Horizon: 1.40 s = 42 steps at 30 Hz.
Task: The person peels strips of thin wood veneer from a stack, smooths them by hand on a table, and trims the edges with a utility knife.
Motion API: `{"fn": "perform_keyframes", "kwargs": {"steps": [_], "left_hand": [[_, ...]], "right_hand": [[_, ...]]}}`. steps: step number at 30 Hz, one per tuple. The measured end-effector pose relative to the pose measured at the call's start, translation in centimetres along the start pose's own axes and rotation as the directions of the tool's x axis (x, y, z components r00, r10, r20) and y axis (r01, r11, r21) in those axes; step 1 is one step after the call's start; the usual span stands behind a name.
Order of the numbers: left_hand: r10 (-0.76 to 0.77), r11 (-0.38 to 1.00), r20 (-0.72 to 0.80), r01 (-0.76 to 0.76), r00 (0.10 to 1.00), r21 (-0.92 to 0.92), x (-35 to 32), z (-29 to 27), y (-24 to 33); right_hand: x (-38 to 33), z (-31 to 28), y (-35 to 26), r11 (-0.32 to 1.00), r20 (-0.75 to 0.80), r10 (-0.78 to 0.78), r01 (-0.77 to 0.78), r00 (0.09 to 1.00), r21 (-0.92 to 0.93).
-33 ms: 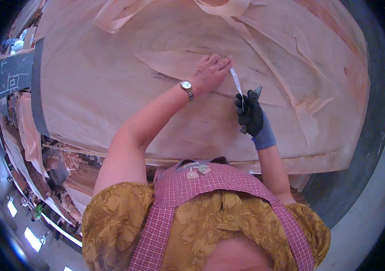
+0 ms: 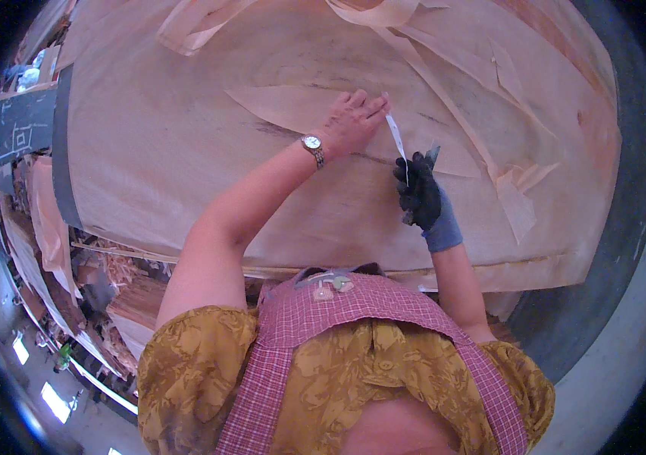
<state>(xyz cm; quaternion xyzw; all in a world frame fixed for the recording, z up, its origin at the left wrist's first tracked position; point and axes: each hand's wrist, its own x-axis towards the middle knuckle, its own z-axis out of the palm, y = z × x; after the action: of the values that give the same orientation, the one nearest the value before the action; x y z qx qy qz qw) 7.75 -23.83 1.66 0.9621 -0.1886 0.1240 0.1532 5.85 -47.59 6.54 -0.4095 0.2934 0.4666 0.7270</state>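
A narrow white strip (image 2: 395,136), like tape or paper, stretches between my two hands above the wood veneer sheet (image 2: 292,197). My bare left hand (image 2: 356,121), with a watch (image 2: 312,142) at its wrist, pinches the far end of the strip. On my right hand (image 2: 420,196) is a black and grey-blue glove. Its fingers are curled round the strip's near end. Out of the same fist pokes a flat, blade-like metal tool (image 2: 433,153); its handle is hidden in the glove.
A pointed loose veneer piece (image 2: 281,105) lies by my left hand. Long veneer strips (image 2: 452,114) curl across the sheet at the right. Torn veneer scraps (image 2: 122,269) are heaped at the lower left. A dark border (image 2: 626,189) runs along the right side.
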Motion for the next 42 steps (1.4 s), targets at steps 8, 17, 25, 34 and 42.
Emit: {"fn": "perform_keyframes", "kwargs": {"steps": [8, 17, 25, 34, 42], "left_hand": [[0.009, 0.999, 0.008, -0.009, 1.000, 0.035, 0.4, -0.5, 0.4], [0.029, 0.996, -0.013, -0.028, 0.999, 0.090, 1.1, -0.1, 0.9], [-0.236, 0.958, -0.055, 0.223, 0.970, -0.181, 2.7, -3.1, 2.7], [-0.317, -0.687, 0.818, 0.478, 0.480, -0.547, 5.6, -0.9, 10.9], [-0.305, -0.487, 0.704, 0.530, 0.641, -0.694, 5.2, -4.1, 9.9]], "right_hand": [[-3.1, 1.7, 0.6, 0.755, -0.212, -0.317, 0.111, 0.925, -0.646], [-4.0, -2.4, -3.3, -0.530, 0.393, -0.678, -0.043, 0.621, -0.847], [-6.0, -3.4, -5.4, -0.184, 0.257, -0.769, 0.183, 0.586, -0.966], [-7.6, -3.0, -2.5, -0.528, 0.458, -0.730, 0.008, 0.508, -0.849], [-6.9, -4.6, 0.2, 0.168, 0.161, -0.874, 0.595, 0.459, -0.786]]}}
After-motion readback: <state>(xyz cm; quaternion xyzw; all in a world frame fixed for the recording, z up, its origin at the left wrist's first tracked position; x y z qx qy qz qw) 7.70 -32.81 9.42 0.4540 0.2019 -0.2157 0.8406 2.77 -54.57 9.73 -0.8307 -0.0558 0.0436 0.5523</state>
